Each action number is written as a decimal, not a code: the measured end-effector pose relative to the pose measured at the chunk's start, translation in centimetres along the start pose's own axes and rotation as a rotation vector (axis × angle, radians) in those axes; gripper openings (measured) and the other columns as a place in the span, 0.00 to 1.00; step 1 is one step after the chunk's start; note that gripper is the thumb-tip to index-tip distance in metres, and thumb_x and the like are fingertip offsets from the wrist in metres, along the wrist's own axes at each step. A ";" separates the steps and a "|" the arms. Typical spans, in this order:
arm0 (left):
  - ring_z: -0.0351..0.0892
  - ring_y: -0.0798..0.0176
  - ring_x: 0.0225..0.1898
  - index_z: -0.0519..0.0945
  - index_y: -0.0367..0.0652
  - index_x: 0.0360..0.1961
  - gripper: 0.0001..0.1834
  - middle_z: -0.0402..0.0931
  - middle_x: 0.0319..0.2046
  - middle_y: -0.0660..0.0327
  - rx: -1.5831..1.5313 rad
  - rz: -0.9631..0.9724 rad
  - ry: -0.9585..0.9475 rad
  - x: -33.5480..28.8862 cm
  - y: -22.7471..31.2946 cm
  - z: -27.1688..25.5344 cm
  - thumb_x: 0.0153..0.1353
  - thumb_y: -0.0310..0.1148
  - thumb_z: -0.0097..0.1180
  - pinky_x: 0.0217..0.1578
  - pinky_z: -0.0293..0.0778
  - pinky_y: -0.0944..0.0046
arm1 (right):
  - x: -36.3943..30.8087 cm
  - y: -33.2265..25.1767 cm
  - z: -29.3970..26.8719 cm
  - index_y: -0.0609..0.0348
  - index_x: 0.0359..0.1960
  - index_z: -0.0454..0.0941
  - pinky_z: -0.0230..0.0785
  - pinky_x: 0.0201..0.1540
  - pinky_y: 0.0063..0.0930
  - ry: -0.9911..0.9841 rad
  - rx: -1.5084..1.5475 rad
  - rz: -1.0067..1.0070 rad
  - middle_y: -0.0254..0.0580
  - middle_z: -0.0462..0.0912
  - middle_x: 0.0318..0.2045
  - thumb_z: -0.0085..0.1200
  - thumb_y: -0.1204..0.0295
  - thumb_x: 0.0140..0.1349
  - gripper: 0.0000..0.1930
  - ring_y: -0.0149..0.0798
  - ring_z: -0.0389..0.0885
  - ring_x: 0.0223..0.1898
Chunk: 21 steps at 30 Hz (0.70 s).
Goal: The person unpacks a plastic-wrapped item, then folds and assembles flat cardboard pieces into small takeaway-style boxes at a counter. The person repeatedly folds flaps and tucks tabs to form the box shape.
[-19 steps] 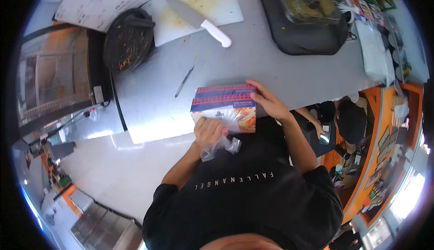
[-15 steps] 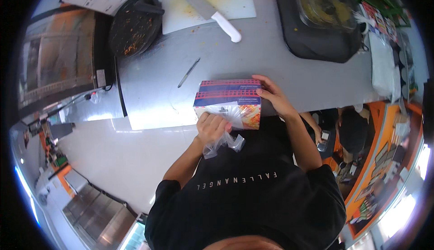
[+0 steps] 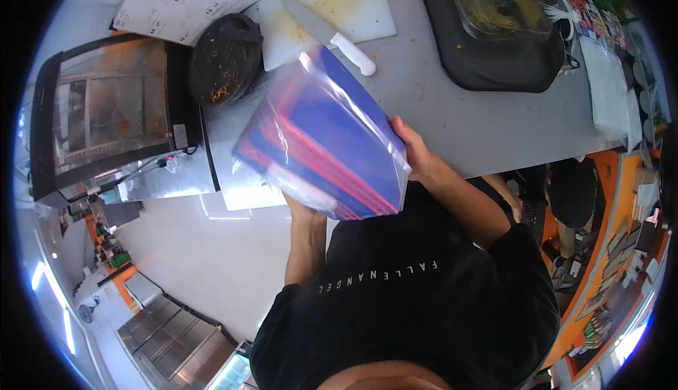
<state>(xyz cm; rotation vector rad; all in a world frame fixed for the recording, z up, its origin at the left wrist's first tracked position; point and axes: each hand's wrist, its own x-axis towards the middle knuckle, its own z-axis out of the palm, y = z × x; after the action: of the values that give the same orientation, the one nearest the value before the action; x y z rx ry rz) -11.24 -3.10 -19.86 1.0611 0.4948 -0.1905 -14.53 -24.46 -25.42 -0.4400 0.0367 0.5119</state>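
Head view shows grey counter (image 3: pixel 487 125), pale floor (image 3: pixel 191 245) and both hands (image 3: pixel 418 156) (image 3: pixel 302 208), grip holding bagged box (image 3: pixel 335 125).

Box (image 3: pixel 325 139) raised, tilted, blue face (image 3: pixel 349 122) showing

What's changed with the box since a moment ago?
The box has risen toward the camera and turned to a slant. The right hand still holds its right side; the left hand is now mostly hidden by it. Knife, board and pan stayed put.
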 end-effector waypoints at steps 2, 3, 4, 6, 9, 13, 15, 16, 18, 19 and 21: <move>0.76 0.56 0.56 0.66 0.36 0.65 0.25 0.73 0.56 0.54 0.178 0.145 -0.182 0.4 1.4 0.1 0.75 0.43 0.42 0.55 0.74 0.57 | 0.8 -1.3 2.1 0.54 0.74 0.53 0.74 0.57 0.51 -0.002 -0.063 -0.021 0.54 0.70 0.65 0.39 0.38 0.70 0.41 0.54 0.76 0.59; 0.76 0.56 0.56 0.66 0.36 0.64 0.24 0.73 0.56 0.55 0.299 0.257 -0.256 0.9 1.8 -0.2 0.75 0.41 0.42 0.56 0.74 0.56 | 0.6 -2.2 3.3 0.54 0.74 0.53 0.77 0.52 0.50 0.003 -0.118 -0.002 0.54 0.71 0.64 0.38 0.38 0.71 0.41 0.55 0.79 0.56; 0.76 0.57 0.55 0.67 0.36 0.63 0.23 0.74 0.54 0.55 0.221 0.225 -0.273 1.2 2.1 0.1 0.75 0.40 0.42 0.55 0.75 0.57 | 0.4 -2.6 3.9 0.54 0.74 0.53 0.80 0.48 0.48 0.009 -0.172 0.016 0.55 0.72 0.63 0.36 0.38 0.71 0.40 0.56 0.81 0.53; 0.77 0.60 0.53 0.71 0.36 0.59 0.19 0.76 0.51 0.56 0.029 0.047 -0.247 2.3 3.0 1.2 0.75 0.36 0.42 0.52 0.76 0.58 | 0.4 -3.0 3.5 0.54 0.73 0.54 0.82 0.38 0.45 -0.003 -0.257 0.061 0.54 0.74 0.61 0.30 0.36 0.71 0.40 0.54 0.85 0.46; 0.77 0.64 0.47 0.73 0.39 0.55 0.16 0.76 0.48 0.57 0.028 -0.101 -0.070 2.9 3.0 2.1 0.75 0.37 0.41 0.43 0.76 0.63 | 0.1 -3.5 3.5 0.55 0.72 0.57 0.81 0.37 0.44 0.152 -0.342 0.066 0.53 0.76 0.59 0.26 0.37 0.72 0.40 0.48 0.86 0.42; 0.77 0.59 0.50 0.71 0.38 0.59 0.18 0.75 0.52 0.55 0.134 -0.119 0.006 2.0 2.7 2.6 0.75 0.36 0.40 0.49 0.74 0.59 | -0.7 -2.3 2.1 0.57 0.66 0.66 0.79 0.36 0.40 0.339 -0.435 0.070 0.52 0.79 0.54 0.32 0.43 0.73 0.34 0.42 0.85 0.40; 0.77 0.56 0.57 0.67 0.36 0.64 0.22 0.76 0.55 0.53 0.363 -0.110 0.043 1.6 2.7 2.4 0.74 0.36 0.40 0.56 0.73 0.57 | -2.0 -2.2 0.6 0.58 0.61 0.72 0.77 0.36 0.36 0.410 -0.581 -0.016 0.49 0.82 0.49 0.41 0.51 0.72 0.27 0.39 0.84 0.40; 0.75 0.61 0.48 0.71 0.37 0.56 0.20 0.75 0.47 0.57 0.437 -0.052 0.020 1.6 2.4 2.4 0.74 0.42 0.41 0.47 0.70 0.61 | -2.5 -1.8 -0.8 0.59 0.57 0.76 0.77 0.37 0.34 0.454 -0.730 -0.108 0.47 0.83 0.47 0.47 0.56 0.71 0.22 0.38 0.83 0.40; 0.70 0.72 0.30 0.79 0.37 0.38 0.28 0.74 0.30 0.67 0.570 0.076 0.001 1.1 1.6 2.3 0.74 0.54 0.43 0.28 0.63 0.67 | -4.5 -3.1 -3.2 0.59 0.49 0.80 0.74 0.34 0.29 0.686 -0.967 -0.350 0.40 0.84 0.40 0.55 0.65 0.68 0.14 0.33 0.81 0.36; 0.74 0.68 0.31 0.79 0.36 0.37 0.26 0.76 0.30 0.63 0.840 0.040 -0.025 2.0 1.2 1.4 0.73 0.52 0.45 0.30 0.67 0.65 | -5.9 -4.9 -4.6 0.58 0.45 0.82 0.72 0.31 0.25 0.879 -1.039 -0.518 0.36 0.84 0.36 0.58 0.69 0.66 0.10 0.29 0.80 0.32; 0.79 0.60 0.34 0.80 0.35 0.37 0.21 0.79 0.31 0.57 1.280 0.228 -0.156 4.1 -0.8 -2.5 0.69 0.45 0.49 0.33 0.71 0.60 | -8.3 -9.9 -6.0 0.57 0.39 0.84 0.70 0.27 0.21 1.221 -1.215 -0.877 0.30 0.83 0.29 0.61 0.73 0.63 0.05 0.25 0.77 0.26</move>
<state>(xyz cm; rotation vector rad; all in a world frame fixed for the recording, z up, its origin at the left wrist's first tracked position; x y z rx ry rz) -8.68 -0.92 -23.47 2.3124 0.0473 -0.4032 -16.61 -38.51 -25.71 -1.8018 0.6992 -0.7526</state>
